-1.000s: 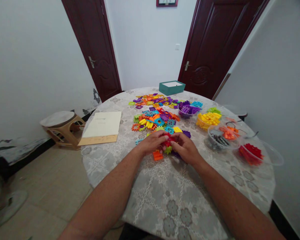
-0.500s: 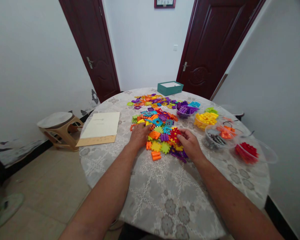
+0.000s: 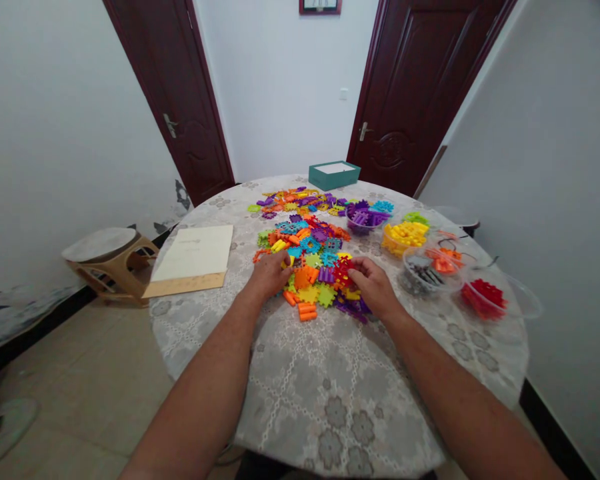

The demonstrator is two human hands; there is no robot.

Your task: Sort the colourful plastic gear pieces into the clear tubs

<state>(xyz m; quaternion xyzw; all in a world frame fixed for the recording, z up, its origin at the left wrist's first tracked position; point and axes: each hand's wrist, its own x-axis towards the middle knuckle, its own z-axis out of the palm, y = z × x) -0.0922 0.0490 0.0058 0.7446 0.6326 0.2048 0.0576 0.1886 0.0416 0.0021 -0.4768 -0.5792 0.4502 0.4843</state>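
My left hand (image 3: 269, 275) is at the left edge of a pile of colourful plastic building pieces (image 3: 325, 295). Its thumb and fingers close around a small yellow building piece (image 3: 287, 262), partly hidden by the fingers. On the pile's right side, my right hand (image 3: 376, 285) pinches a red toothed building piece (image 3: 342, 271) between thumb and fingers. Orange, lime, blue and purple pieces lie between the two hands. A ridged orange piece (image 3: 307, 312) sits at the near edge of the pile.
Clear bowls of sorted pieces stand to the right: purple (image 3: 363, 220), yellow (image 3: 405, 238), grey (image 3: 425, 275) and red (image 3: 484, 298). Another mixed heap (image 3: 300, 200) lies behind, near a green box (image 3: 334, 175). A cream folder (image 3: 195, 257) lies left on the patterned tablecloth (image 3: 300, 393).
My left hand has drawn back a little toward me and closed around the yellow piece. My right hand stays at the red piece. The whole view has shifted slightly.
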